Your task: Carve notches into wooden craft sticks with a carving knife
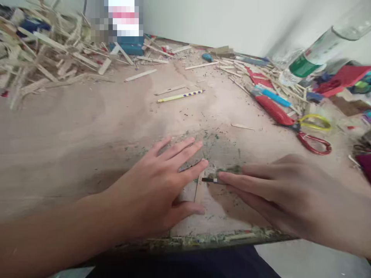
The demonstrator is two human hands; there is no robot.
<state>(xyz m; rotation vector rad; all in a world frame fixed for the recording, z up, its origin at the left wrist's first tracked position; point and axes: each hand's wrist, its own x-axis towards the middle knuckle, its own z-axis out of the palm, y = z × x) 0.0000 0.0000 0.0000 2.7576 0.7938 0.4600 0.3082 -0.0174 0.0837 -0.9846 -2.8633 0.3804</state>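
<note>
Left hand (159,179) spread flat on near tabletop (214,224), grasping nothing visible, apparently bracing; right hand (286,189) pinches slim dark-tipped tool (211,180), seemingly for control.

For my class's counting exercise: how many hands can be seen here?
2. The left hand is spread palm-down over the table, just left of centre; the right hand is right of centre, holding a thin dark-tipped tool. Some right-hand fingers are hidden.

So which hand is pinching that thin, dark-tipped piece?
The right hand: its fingers close on the thin, dark-tipped piece, whereas the left hand is palm down with fingers spread.
</note>
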